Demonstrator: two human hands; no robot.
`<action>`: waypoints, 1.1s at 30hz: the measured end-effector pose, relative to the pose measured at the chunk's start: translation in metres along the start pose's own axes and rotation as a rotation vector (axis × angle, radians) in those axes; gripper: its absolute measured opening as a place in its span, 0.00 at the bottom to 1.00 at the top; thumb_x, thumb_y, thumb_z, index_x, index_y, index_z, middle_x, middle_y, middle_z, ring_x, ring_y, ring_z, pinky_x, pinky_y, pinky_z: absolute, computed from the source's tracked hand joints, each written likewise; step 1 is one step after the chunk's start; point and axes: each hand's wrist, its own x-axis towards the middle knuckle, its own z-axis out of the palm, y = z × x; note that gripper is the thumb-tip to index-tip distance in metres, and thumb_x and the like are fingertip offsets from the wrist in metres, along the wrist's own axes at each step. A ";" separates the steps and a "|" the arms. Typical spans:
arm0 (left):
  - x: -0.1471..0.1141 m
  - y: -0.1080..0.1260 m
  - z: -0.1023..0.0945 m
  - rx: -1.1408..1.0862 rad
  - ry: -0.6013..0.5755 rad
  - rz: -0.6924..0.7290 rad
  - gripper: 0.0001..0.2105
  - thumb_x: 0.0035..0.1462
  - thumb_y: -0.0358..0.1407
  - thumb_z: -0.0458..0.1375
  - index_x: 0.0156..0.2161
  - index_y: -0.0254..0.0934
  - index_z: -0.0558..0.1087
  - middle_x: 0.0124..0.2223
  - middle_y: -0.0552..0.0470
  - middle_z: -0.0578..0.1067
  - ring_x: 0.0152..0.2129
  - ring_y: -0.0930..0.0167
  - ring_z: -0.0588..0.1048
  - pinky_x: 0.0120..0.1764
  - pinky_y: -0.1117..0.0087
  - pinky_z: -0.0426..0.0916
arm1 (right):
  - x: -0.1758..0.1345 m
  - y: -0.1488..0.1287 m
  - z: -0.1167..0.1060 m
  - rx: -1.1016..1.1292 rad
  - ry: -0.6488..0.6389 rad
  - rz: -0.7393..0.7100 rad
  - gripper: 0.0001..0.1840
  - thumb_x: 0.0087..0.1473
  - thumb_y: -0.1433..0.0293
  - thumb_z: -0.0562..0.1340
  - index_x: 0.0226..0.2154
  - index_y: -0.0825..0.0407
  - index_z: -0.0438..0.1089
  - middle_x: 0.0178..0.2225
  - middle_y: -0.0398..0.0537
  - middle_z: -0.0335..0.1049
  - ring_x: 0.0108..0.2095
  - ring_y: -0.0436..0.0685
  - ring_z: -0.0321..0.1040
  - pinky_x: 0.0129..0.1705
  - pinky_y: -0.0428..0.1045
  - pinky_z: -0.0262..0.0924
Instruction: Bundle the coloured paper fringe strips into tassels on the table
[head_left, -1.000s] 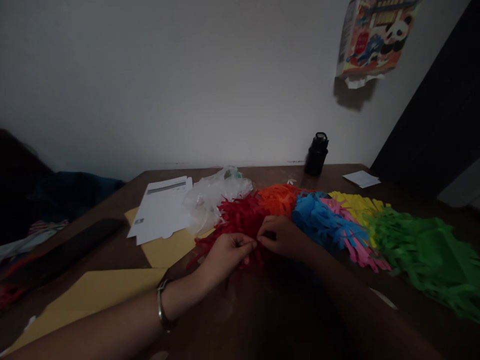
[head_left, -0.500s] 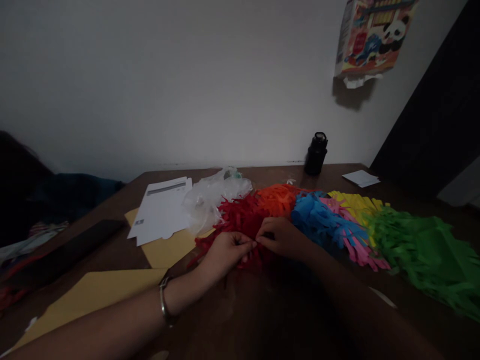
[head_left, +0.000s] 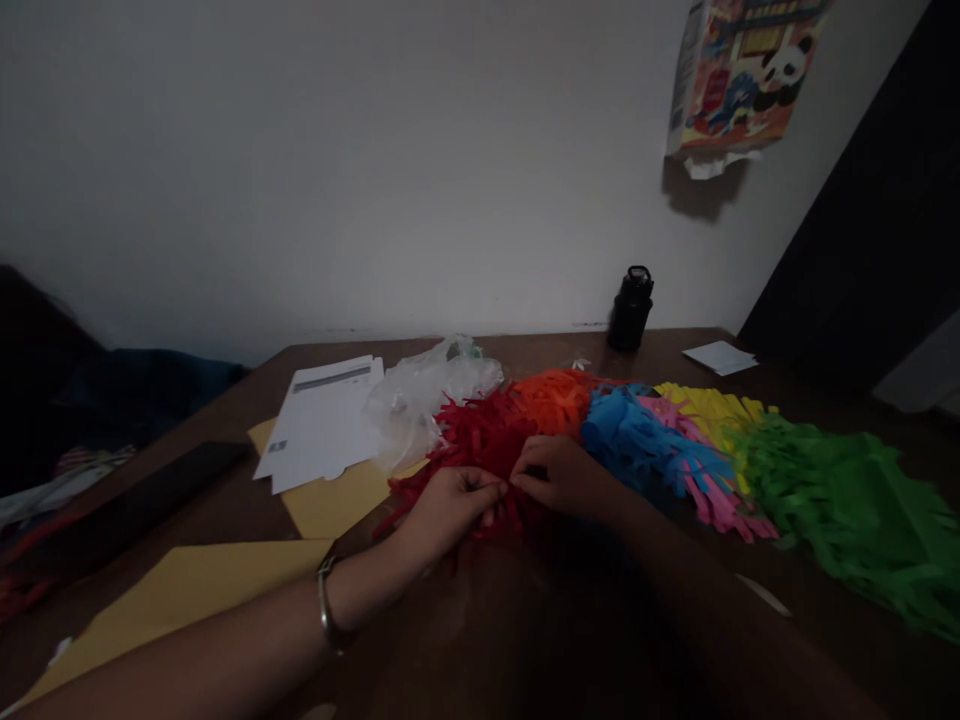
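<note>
Red fringed tissue paper point(head_left: 484, 435) lies in a ruffled heap in the middle of the desk. My left hand point(head_left: 457, 500), with a silver bracelet on its wrist, pinches at the heap's near side. Facing it, almost fingertip to fingertip, my right hand point(head_left: 559, 475) is pinched on the same red paper. The exact bit between the fingers is too dark and small to make out. Orange fringed paper point(head_left: 553, 398) sits just behind my right hand, and blue fringed paper point(head_left: 637, 435) is to its right.
Pink point(head_left: 724, 495), yellow point(head_left: 712, 408) and green fringed paper point(head_left: 855, 500) spread rightward. A clear plastic bag point(head_left: 424, 395), white sheets point(head_left: 326, 415) and yellow card point(head_left: 187, 590) are at left. A black bottle point(head_left: 630, 310) stands near the wall; a panda-printed tissue box point(head_left: 750, 80) hangs there.
My hands stay pinched at the red paper, with only a very slight shift of the fingertips. The whole view has moved a little.
</note>
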 end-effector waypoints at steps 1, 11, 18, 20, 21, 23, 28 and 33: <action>0.000 0.001 0.000 -0.006 -0.001 0.000 0.14 0.46 0.46 0.58 0.21 0.37 0.69 0.15 0.59 0.67 0.11 0.78 0.55 0.17 0.75 0.46 | 0.000 0.000 0.000 0.002 -0.002 0.003 0.06 0.49 0.81 0.64 0.28 0.57 0.77 0.28 0.45 0.71 0.29 0.49 0.67 0.32 0.43 0.57; 0.001 0.000 0.001 -0.035 -0.004 0.001 0.12 0.44 0.44 0.58 0.24 0.36 0.71 0.16 0.59 0.68 0.12 0.77 0.57 0.17 0.75 0.46 | 0.000 -0.002 0.000 0.001 0.002 0.001 0.06 0.49 0.81 0.64 0.28 0.57 0.77 0.28 0.46 0.72 0.29 0.49 0.67 0.33 0.43 0.57; 0.003 -0.004 0.001 -0.028 0.004 0.003 0.10 0.45 0.41 0.58 0.25 0.35 0.73 0.16 0.59 0.69 0.13 0.77 0.58 0.17 0.76 0.47 | 0.000 -0.004 -0.001 -0.004 -0.010 0.023 0.06 0.49 0.81 0.64 0.28 0.56 0.77 0.29 0.46 0.72 0.30 0.50 0.68 0.33 0.44 0.57; 0.003 -0.005 0.002 -0.030 0.008 -0.001 0.10 0.45 0.41 0.58 0.25 0.35 0.73 0.16 0.59 0.69 0.12 0.77 0.57 0.17 0.75 0.46 | 0.000 -0.003 -0.001 -0.010 -0.012 0.024 0.06 0.49 0.80 0.64 0.29 0.56 0.77 0.29 0.46 0.72 0.30 0.50 0.68 0.34 0.44 0.57; 0.003 -0.005 0.002 -0.031 0.010 -0.002 0.10 0.45 0.41 0.58 0.25 0.35 0.73 0.16 0.59 0.69 0.12 0.77 0.56 0.17 0.75 0.46 | 0.000 -0.003 -0.001 -0.012 -0.013 0.024 0.06 0.49 0.80 0.64 0.29 0.56 0.77 0.29 0.45 0.72 0.30 0.50 0.67 0.34 0.44 0.57; 0.003 -0.004 0.003 -0.036 0.008 -0.006 0.09 0.44 0.41 0.58 0.25 0.35 0.73 0.16 0.59 0.68 0.11 0.78 0.56 0.17 0.75 0.46 | 0.000 -0.003 -0.001 -0.013 -0.015 0.021 0.07 0.49 0.80 0.64 0.28 0.56 0.77 0.29 0.45 0.72 0.30 0.49 0.67 0.34 0.43 0.57; 0.000 -0.001 0.003 -0.052 -0.007 -0.037 0.09 0.44 0.41 0.58 0.22 0.37 0.71 0.15 0.60 0.67 0.11 0.78 0.56 0.16 0.75 0.44 | 0.000 -0.002 -0.001 -0.014 -0.016 0.024 0.07 0.49 0.80 0.64 0.29 0.56 0.77 0.29 0.45 0.72 0.29 0.50 0.68 0.33 0.44 0.57; -0.003 0.001 0.000 -0.081 -0.050 -0.087 0.10 0.41 0.41 0.60 0.26 0.36 0.74 0.14 0.62 0.66 0.10 0.79 0.53 0.15 0.75 0.42 | 0.001 -0.002 -0.001 -0.015 -0.017 0.012 0.06 0.49 0.80 0.64 0.29 0.56 0.77 0.30 0.46 0.73 0.31 0.50 0.68 0.34 0.44 0.58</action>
